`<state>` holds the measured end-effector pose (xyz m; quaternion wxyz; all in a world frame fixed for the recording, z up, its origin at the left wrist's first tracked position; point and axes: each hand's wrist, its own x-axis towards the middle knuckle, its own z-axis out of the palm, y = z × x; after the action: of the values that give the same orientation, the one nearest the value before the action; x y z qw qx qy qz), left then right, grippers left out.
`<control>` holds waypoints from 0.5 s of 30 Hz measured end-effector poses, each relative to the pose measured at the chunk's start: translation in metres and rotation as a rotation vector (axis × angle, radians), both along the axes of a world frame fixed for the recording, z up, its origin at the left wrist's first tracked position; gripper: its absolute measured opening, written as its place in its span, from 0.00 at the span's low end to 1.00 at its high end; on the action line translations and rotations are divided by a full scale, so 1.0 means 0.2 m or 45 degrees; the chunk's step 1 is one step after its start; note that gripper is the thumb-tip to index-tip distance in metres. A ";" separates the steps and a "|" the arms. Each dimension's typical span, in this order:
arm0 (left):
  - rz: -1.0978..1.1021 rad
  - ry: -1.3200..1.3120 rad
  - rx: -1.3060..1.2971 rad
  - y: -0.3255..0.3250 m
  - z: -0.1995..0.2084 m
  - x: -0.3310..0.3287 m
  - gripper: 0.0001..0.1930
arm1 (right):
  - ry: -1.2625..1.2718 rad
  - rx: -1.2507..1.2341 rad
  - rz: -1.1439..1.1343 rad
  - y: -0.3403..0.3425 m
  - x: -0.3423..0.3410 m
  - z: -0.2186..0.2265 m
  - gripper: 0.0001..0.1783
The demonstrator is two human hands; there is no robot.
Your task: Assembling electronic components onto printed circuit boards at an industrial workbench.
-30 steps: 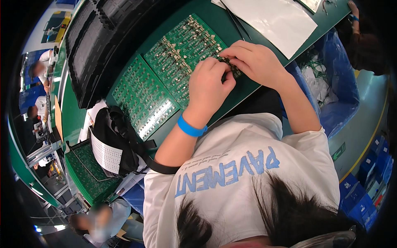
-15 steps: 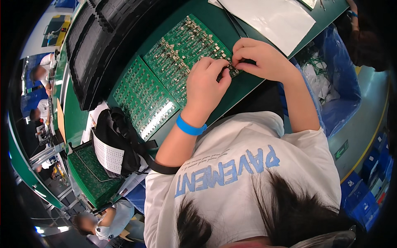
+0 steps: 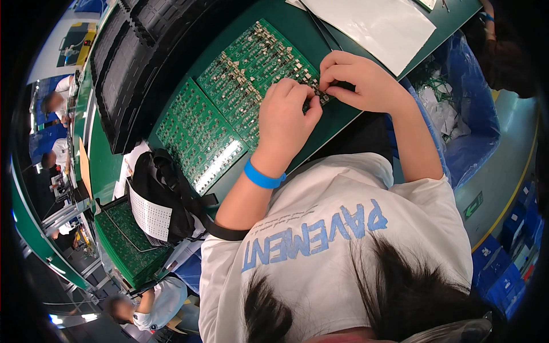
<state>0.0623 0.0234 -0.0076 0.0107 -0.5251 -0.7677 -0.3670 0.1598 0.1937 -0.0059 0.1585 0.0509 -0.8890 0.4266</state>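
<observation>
A green circuit board panel point(image 3: 227, 87) with rows of small metallic and pale parts lies on the dark green table. My left hand point(image 3: 284, 117), a blue band at its wrist, rests over the panel's near edge with thumb and fingers closed in a pinch. Close on its right, my right hand point(image 3: 366, 86) pinches at the panel's near right corner. The fingertips of both hands almost meet there, and what lies between them is too small to make out. Left of this panel, against its edge, lies a second green panel point(image 3: 194, 134) with rows of small dark parts.
Black ridged trays point(image 3: 128, 68) stand at the far left. White sheets point(image 3: 377, 28) and dark tweezers-like tools point(image 3: 321, 26) lie at the back right. A blue-lined bin point(image 3: 472, 123) holds scraps. A black bag point(image 3: 166, 177) and stacked green boards point(image 3: 128, 246) sit on the left.
My left hand has shifted very slightly at the panel's corner, its fingers staying pinched. The right hand has barely moved, and the panels lie as before.
</observation>
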 end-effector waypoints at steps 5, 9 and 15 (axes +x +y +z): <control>0.018 0.082 0.049 0.01 -0.03 0.00 0.05 | -0.002 0.030 0.005 -0.01 0.00 0.00 0.07; 0.020 -0.098 0.045 0.01 -0.03 0.00 0.05 | -0.019 0.048 0.002 -0.01 0.00 0.00 0.06; 0.121 -0.144 0.029 0.00 -0.03 0.00 0.06 | 0.036 0.094 0.007 -0.01 -0.01 0.00 0.06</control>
<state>0.0630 0.0237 -0.0128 -0.0095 -0.4664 -0.7869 -0.4040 0.1578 0.1910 -0.0059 0.1679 0.0654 -0.9015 0.3933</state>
